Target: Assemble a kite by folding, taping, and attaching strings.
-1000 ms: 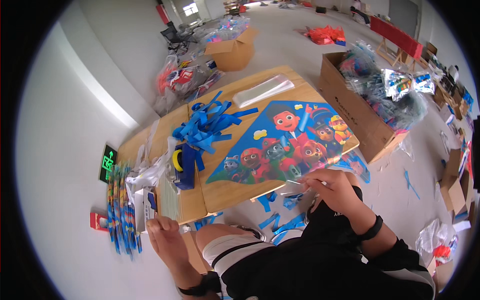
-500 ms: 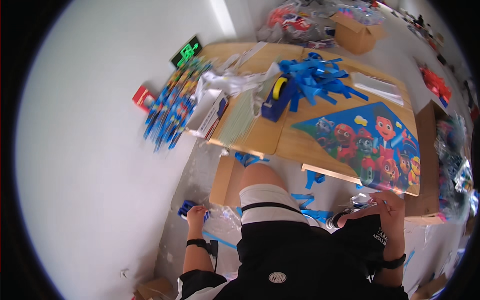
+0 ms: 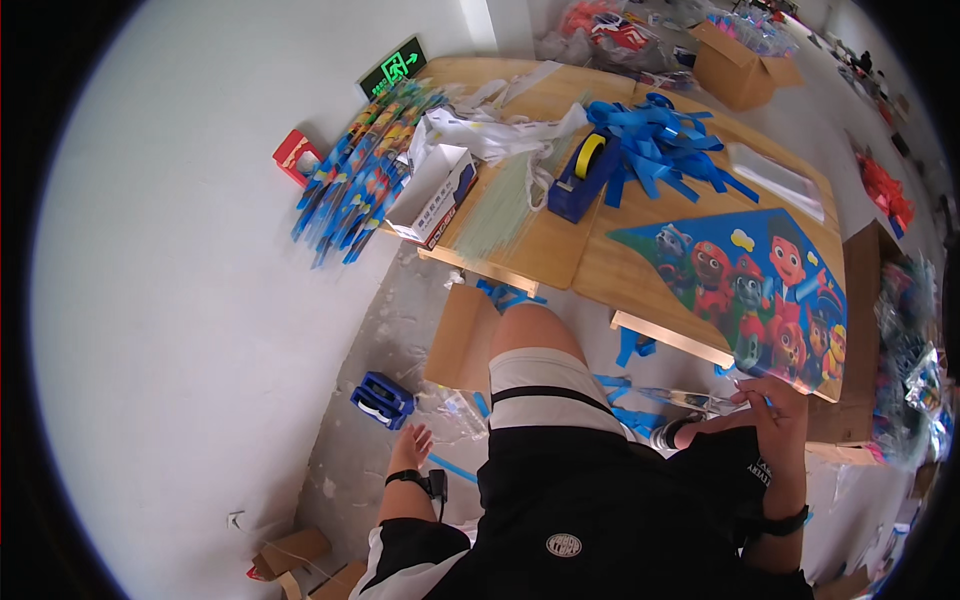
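My left hand [image 3: 412,445] hangs low at my left side, fingers loosely apart and nothing in it. Close by on the floor is a blue tape dispenser [image 3: 383,400]. My right hand [image 3: 775,408] is beside my right thigh, just below the table's near edge, with thumb and fingers drawn together; a thin, shiny item shows at the fingertips, too small to name. Above that hand, a blue triangular kite sheet [image 3: 715,275] with printed cartoon figures lies flat on the wooden table [image 3: 600,265]. Its lower edge comes near the table edge.
Blue ribbon strips [image 3: 665,150], a blue tape dispenser with yellow tape [image 3: 580,180], pale thin rods [image 3: 505,215] and a white open box [image 3: 432,200] lie on the table. Rolled printed sheets [image 3: 350,190] overhang its left end. A carton [image 3: 845,340] stands at the right.
The view has shifted, so the table sits higher and further right. My left hand has come away from the floor tape dispenser and its fingers have spread. My right hand stays nearly in place.
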The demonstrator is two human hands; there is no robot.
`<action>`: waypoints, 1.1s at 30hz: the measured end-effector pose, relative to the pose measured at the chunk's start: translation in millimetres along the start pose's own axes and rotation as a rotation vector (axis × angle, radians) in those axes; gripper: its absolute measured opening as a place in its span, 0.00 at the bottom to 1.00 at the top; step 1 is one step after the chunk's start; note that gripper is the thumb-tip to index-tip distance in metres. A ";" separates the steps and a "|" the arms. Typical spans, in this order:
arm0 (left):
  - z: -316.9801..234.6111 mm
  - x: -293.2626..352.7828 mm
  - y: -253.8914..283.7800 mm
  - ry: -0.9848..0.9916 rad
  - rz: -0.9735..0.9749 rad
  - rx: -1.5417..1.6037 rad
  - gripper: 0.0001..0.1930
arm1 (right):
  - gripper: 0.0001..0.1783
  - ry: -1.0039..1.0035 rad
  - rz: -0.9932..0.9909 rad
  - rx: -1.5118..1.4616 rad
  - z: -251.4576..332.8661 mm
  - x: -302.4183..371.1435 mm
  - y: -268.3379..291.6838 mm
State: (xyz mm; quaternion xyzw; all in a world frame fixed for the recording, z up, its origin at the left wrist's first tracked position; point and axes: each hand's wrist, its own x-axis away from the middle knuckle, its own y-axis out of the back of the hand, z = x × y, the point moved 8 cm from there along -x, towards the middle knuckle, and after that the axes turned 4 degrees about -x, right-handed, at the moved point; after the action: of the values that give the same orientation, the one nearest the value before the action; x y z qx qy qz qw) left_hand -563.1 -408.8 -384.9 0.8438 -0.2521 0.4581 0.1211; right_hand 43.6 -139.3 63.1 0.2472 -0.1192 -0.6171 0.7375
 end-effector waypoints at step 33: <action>-90.8 60.8 -67.0 -0.097 0.173 0.263 0.32 | 0.08 0.008 -0.077 -0.007 -16.1 20.8 10.5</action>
State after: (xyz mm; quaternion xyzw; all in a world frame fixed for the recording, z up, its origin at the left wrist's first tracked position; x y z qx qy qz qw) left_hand -564.2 -331.9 -282.4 0.8488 -0.2671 0.4543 -0.0425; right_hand 64.7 -154.8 52.1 0.2514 -0.1044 -0.6444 0.7146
